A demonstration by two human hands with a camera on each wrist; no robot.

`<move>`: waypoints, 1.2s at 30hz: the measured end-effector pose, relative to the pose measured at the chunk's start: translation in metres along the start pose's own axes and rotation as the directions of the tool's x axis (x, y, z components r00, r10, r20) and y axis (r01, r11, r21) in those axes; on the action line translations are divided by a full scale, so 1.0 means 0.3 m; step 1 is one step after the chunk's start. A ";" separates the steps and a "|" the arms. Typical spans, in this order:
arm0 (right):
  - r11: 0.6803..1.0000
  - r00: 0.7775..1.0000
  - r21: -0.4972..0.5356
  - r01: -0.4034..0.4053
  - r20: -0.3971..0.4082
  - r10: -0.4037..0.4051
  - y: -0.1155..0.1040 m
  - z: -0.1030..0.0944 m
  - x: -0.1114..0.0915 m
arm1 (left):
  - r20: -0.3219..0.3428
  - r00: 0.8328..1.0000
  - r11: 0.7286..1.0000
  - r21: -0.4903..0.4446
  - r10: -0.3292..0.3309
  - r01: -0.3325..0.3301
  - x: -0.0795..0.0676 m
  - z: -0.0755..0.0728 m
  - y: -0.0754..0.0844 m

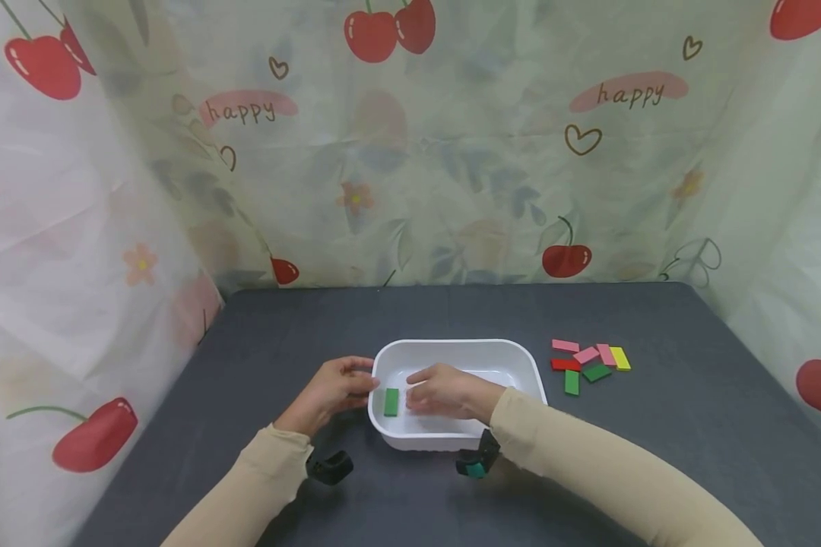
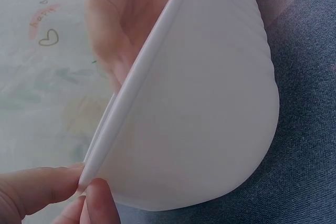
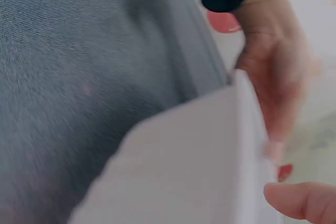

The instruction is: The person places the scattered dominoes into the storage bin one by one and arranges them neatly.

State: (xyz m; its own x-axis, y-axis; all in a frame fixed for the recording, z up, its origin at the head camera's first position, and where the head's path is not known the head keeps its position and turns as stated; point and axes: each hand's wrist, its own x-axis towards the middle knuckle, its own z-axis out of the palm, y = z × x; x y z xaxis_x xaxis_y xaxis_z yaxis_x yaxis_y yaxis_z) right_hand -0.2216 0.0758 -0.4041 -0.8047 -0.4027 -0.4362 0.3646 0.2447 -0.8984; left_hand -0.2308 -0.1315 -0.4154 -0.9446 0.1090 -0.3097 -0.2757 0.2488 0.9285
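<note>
A white plastic tray [image 1: 445,436] sits on the dark table. A green tile [image 1: 391,403] lies flat in its left end. My left hand [image 1: 331,391] holds the tray's left rim, and in the left wrist view its thumb [image 2: 44,190] and fingertips pinch that rim. Inside the tray, just right of the green tile, my right hand [image 1: 448,391] points left with its fingers loosely bent. No object shows in it, though its underside is hidden. The right wrist view is blurred and shows the right thumb [image 3: 302,200] beside the tray wall [image 3: 178,166].
Right of the tray lies a loose group of tiles: several pink ones [image 1: 565,346], a red one [image 1: 565,365], green ones [image 1: 572,382] and a yellow one [image 1: 619,358]. A printed curtain [image 1: 424,175] stands behind the table [image 1: 301,319] and along both sides.
</note>
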 end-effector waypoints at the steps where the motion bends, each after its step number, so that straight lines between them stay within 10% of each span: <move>1: 1.000 1.000 0.011 0.014 0.013 -0.014 -0.005 -0.015 -0.009 | 0.001 1.000 1.000 0.002 -0.001 0.001 0.000 0.000 0.000; 11: 0.973 0.980 0.153 0.176 0.065 -0.187 -0.097 -0.223 -0.156 | -0.013 0.999 0.999 0.020 -0.029 0.030 0.000 0.002 0.004; 20: 0.930 0.924 -0.011 0.367 -0.105 -0.366 -0.119 -0.418 -0.298 | -0.028 0.999 0.999 0.030 -0.030 0.031 0.007 0.005 -0.003; 36: 0.940 0.839 -0.131 0.316 -0.423 -0.341 0.120 -0.663 -0.381 | -0.039 0.999 0.998 0.049 -0.033 0.035 0.008 0.004 -0.001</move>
State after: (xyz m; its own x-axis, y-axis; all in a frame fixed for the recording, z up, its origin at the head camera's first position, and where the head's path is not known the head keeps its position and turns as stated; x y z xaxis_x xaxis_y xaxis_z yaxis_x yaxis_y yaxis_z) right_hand -0.2097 0.3061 -0.3766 -0.9981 -0.0480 -0.0381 0.0268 0.2182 -0.9755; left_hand -0.2329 -0.1302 -0.4166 -0.9412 0.0633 -0.3318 -0.2992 0.2996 0.9059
